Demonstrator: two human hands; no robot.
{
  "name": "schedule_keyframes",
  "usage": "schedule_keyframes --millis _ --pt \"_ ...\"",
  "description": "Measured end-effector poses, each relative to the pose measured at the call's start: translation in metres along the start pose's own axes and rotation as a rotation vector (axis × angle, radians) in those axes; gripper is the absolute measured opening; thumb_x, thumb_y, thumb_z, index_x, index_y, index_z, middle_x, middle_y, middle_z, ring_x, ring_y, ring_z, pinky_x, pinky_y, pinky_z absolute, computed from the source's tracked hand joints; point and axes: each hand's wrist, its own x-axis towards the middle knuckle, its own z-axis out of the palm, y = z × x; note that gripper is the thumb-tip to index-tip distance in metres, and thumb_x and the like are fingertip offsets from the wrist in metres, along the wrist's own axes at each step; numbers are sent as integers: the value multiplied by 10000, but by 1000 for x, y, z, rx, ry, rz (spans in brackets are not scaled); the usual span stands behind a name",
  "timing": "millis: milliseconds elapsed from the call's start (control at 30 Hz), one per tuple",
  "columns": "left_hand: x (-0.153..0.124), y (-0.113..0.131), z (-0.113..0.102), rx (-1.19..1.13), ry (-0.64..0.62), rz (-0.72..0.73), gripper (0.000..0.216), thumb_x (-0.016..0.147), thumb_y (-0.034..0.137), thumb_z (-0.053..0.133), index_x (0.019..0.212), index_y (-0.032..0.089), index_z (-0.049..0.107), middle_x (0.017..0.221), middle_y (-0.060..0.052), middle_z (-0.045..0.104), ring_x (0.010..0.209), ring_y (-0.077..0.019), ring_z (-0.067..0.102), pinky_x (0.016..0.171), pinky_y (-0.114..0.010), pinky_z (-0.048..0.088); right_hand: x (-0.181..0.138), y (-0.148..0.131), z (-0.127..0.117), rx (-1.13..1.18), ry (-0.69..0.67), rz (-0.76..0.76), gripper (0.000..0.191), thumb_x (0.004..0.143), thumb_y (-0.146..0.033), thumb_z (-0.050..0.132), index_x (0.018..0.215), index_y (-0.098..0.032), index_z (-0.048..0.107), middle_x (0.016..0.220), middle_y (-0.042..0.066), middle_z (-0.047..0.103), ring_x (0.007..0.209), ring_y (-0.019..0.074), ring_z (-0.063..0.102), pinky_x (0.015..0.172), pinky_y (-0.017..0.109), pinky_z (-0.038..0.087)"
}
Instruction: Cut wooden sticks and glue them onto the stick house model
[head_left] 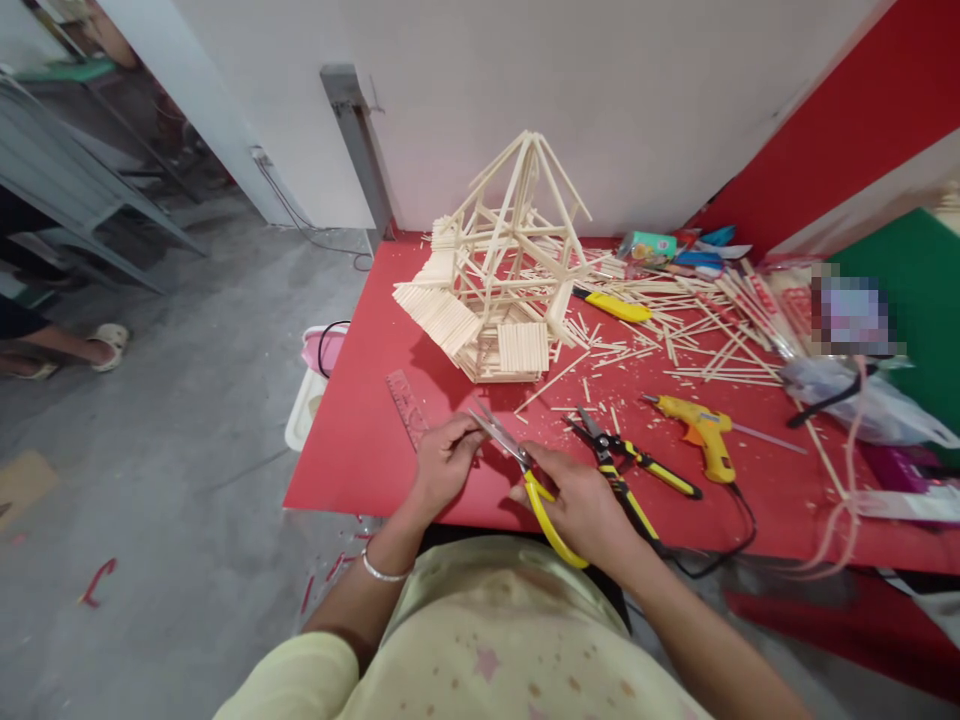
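My right hand point(583, 500) grips a pair of scissors by their yellow handles point(541, 508). The blades point(504, 434) are spread apart and point up and left toward my left hand point(444, 462). That hand is closed in a pinch beside the blade tips; what it pinches, if anything, is too small to make out. Beyond both hands stands a pagoda-like model of thin wooden sticks point(450, 318), with an open-framed peaked roof and slatted lower panels. Close to my left fingers, a clear template ruler point(406, 402) lies flat.
On the red table point(345, 440) lie black-and-yellow cutting pliers point(651, 468), a corded yellow glue gun point(697, 422), a yellow utility knife point(616, 306) and many loose sticks point(720, 340). A plastic bag point(862, 400) sits at right. A pink-and-white container point(307, 400) stands below the left edge.
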Motion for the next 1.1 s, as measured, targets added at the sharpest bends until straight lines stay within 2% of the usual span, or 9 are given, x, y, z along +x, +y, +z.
schedule_keyframes --millis 200,433,667,800,900,1000,1100 --pt "-4 -8 2 -13 4 -76 168 902 292 611 866 172 725 727 -16 669 537 -116 615 540 -232 506 1 2 1 -20 -8 3 480 922 -497 593 1311 -219 622 1051 112 741 869 239 698 767 302 505" --pt "-7 -16 3 -116 24 -163 248 901 370 643 976 146 717 747 -33 701 510 -105 600 529 -238 517 3 15 8 -17 -36 38 428 932 -522 569 1225 -225 665 817 59 749 690 209 682 666 270 466" --pt "-5 -16 3 -134 3 -155 228 932 354 607 940 147 700 740 -24 694 526 -102 598 565 -235 506 1 12 -1 -37 -25 4 502 889 -525 630 1295 -229 604 1010 85 745 843 233 705 746 299 487" --pt "-3 -12 4 -89 -43 -125 234 953 338 573 880 153 695 648 -3 648 541 -112 597 588 -233 489 2 7 -4 -98 -40 -3 532 898 -534 613 1332 -228 589 1102 115 730 970 266 703 827 335 496" --pt "-2 -9 4 -72 -68 -105 235 961 330 557 884 158 698 640 0 639 554 -118 601 592 -234 487 2 7 -1 -130 -24 2 503 910 -539 595 1312 -238 601 1114 109 735 962 265 707 805 327 489" --pt "-1 -8 4 -85 -60 -101 229 951 334 570 876 159 698 720 -15 673 547 -111 601 573 -238 497 2 7 0 -104 -15 -2 445 931 -542 567 1264 -254 629 1020 79 762 841 232 715 713 291 463" --pt "-1 -9 5 -98 -42 -121 218 940 347 597 903 161 703 726 -14 686 537 -106 605 561 -232 507 3 7 0 -142 -29 13 424 941 -565 541 1211 -263 668 832 48 769 714 218 712 618 273 407"
